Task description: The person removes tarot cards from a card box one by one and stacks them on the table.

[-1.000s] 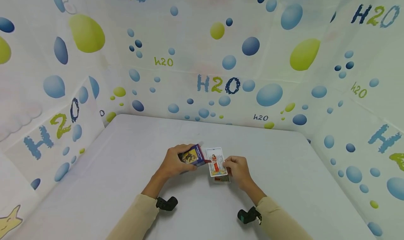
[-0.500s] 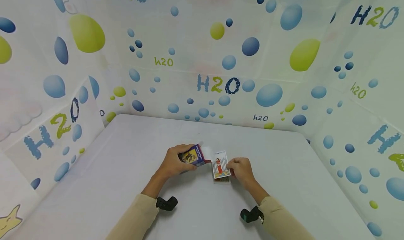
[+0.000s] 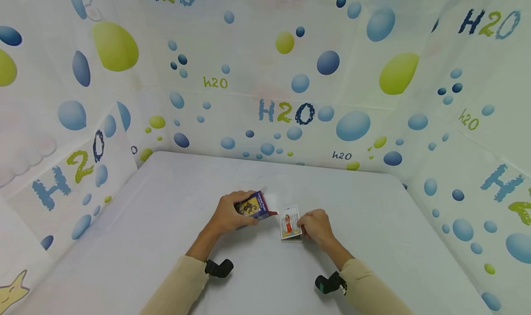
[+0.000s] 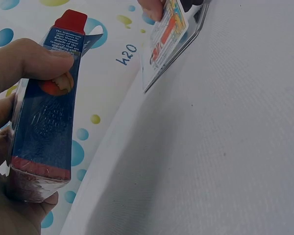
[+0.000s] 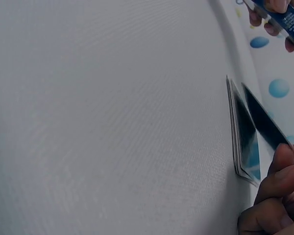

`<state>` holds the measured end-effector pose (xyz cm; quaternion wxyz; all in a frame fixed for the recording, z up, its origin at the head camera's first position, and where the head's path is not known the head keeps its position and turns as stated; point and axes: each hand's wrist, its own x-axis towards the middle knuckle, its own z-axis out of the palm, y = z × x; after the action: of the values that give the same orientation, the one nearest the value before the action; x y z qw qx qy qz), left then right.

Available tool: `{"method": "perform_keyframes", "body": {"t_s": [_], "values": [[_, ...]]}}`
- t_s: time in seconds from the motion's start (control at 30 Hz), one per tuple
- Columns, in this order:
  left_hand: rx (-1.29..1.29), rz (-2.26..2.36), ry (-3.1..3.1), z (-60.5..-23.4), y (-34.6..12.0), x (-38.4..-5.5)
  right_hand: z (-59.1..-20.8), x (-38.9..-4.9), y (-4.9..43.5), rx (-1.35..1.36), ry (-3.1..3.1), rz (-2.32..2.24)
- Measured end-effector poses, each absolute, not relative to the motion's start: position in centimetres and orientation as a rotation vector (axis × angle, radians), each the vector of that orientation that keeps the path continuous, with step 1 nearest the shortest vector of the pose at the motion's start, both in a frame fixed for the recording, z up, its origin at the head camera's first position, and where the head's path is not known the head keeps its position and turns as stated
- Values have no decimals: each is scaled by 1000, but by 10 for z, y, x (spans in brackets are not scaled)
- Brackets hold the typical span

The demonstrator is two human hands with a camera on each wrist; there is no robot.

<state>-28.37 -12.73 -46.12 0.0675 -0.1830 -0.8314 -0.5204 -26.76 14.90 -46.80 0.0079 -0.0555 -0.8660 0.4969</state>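
My left hand (image 3: pixel 229 211) grips a blue and red card box (image 3: pixel 254 206) above the table, its red flap (image 4: pixel 71 21) folded out at the end. In the left wrist view the thumb lies across the box's printed side. My right hand (image 3: pixel 317 225) pinches a picture card (image 3: pixel 291 222) by its right edge; a figure in red shows on its face. Beneath that card a small stack of cards (image 5: pixel 236 142) lies on the table, mostly covered in the head view. The right wrist view shows the held card tilted over the stack.
A white table (image 3: pixel 199 177) spreads under both hands. Behind it and at the sides hangs a pale curtain (image 3: pixel 249 43) printed with blue and green drops and H2O lettering. Black wrist cameras (image 3: pixel 220 268) sit on both forearms.
My right hand has moved slightly right and toward me, bringing the card down over the stack. My left hand keeps the box in nearly the same place.
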Motion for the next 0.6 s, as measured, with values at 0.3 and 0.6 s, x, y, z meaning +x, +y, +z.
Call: {"method": "perform_keyframes", "body": {"t_s": [0.3,0.6], "values": [[-529,-1565,-2527,-462,-127,-282,-468,-265,142,-240,-2886,1237],[-557,-1568,-2503,-461,-127,-283,-465,-265,141,-158,-2983,1108]]}}
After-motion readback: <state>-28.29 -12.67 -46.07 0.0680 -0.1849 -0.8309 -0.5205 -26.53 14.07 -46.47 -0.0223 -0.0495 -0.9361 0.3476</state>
